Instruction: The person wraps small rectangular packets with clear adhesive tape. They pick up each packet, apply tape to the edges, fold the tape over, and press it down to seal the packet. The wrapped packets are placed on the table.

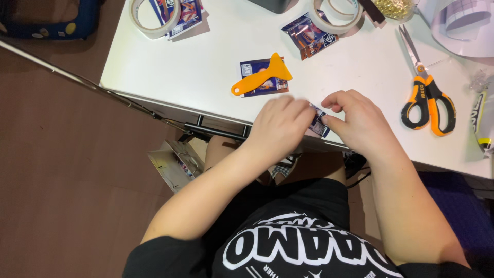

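My left hand [280, 126] and my right hand [360, 121] meet at the near edge of a white table [206, 62]. Between their fingertips they pinch a small blue printed card [319, 122], mostly hidden by the fingers. Just beyond the hands lies an orange plastic scraper [262, 76] resting on another blue printed card [257, 69].
Orange-and-black scissors [424, 90] lie to the right. Two tape rolls [154, 18] [334, 15] and further printed cards [309, 33] sit at the far side. A clear plastic lid [463, 25] is at the top right. A cardboard box [172, 162] stands on the brown floor below.
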